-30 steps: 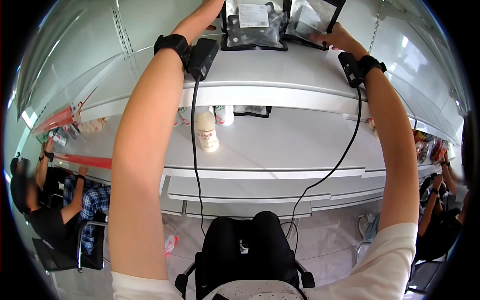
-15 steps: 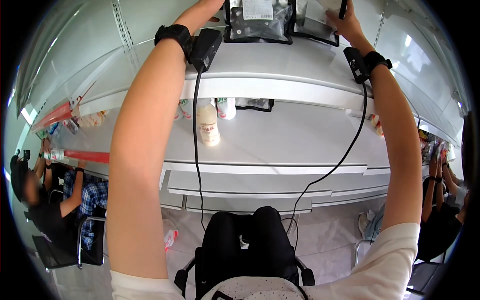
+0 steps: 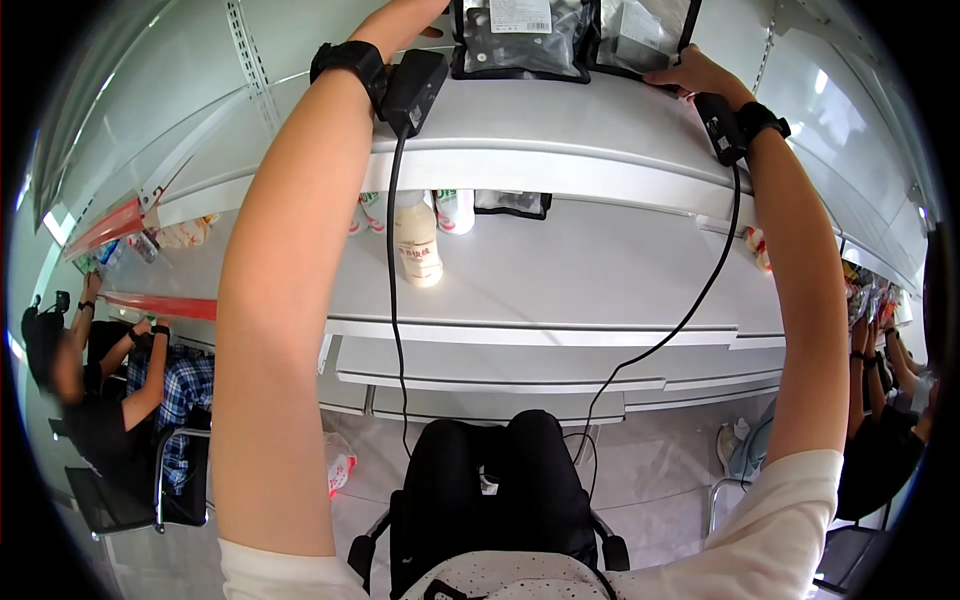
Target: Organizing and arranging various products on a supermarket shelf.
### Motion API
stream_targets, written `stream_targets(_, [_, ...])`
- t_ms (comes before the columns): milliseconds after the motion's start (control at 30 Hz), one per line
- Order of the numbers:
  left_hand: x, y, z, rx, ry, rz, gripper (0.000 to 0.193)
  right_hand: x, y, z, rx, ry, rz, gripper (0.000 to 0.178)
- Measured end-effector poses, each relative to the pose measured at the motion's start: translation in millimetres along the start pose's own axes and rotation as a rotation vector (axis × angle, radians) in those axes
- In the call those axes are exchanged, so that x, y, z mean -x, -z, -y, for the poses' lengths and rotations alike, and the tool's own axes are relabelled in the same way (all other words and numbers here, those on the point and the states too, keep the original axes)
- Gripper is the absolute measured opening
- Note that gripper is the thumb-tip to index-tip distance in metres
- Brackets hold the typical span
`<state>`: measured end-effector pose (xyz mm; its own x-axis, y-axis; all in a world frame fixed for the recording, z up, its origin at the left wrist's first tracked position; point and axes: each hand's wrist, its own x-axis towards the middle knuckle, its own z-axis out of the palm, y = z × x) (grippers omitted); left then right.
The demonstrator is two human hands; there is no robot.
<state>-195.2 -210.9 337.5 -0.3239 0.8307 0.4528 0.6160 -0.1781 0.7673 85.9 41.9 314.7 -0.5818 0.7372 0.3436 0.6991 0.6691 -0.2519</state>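
Two clear pouches with black edges stand side by side on the upper shelf. The middle pouch (image 3: 525, 50) has a white label and dark contents. The right pouch (image 3: 620, 25) holds a pale, labelled item. My right hand (image 3: 695, 76) is closed at the lower right corner of the right pouch, fingers pointing left along its bottom edge. My left hand (image 3: 432, 30) reaches past the top of the picture, left of the middle pouch. Only a bit of its fingers shows, so its grip is hidden.
On the shelf below stand a cream-coloured bottle (image 3: 418, 245) and a white bottle (image 3: 455, 212), beside another black-edged pouch (image 3: 512, 204). Black cables (image 3: 393, 290) hang from both wrist devices. A seated person (image 3: 95, 410) works at the left; other people are at the right.
My right hand has moved down from the right pouch's side to its lower corner. That pouch now stands straighter, its bottom edge slightly higher. My left arm has hardly moved.
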Motion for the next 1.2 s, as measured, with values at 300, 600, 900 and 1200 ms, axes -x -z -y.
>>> stream_targets(300, [7,-4,-6,-0.018,-0.002,0.034,0.087,11,-8,9,-0.066,0.139,0.037,0.065])
stream_targets(600, [-9,6,8,-0.04,-0.007,0.089,0.089,20,11,17,0.026,-0.028,0.079,0.075])
stream_targets(900, [10,-10,-10,-0.028,0.15,-0.088,0.09,129,92,26,-1.036,0.38,-0.49,0.036])
stream_targets(1200, [-1,-5,7,0.074,-0.016,-0.06,0.093,265,-116,83,-0.605,0.576,0.539,0.045])
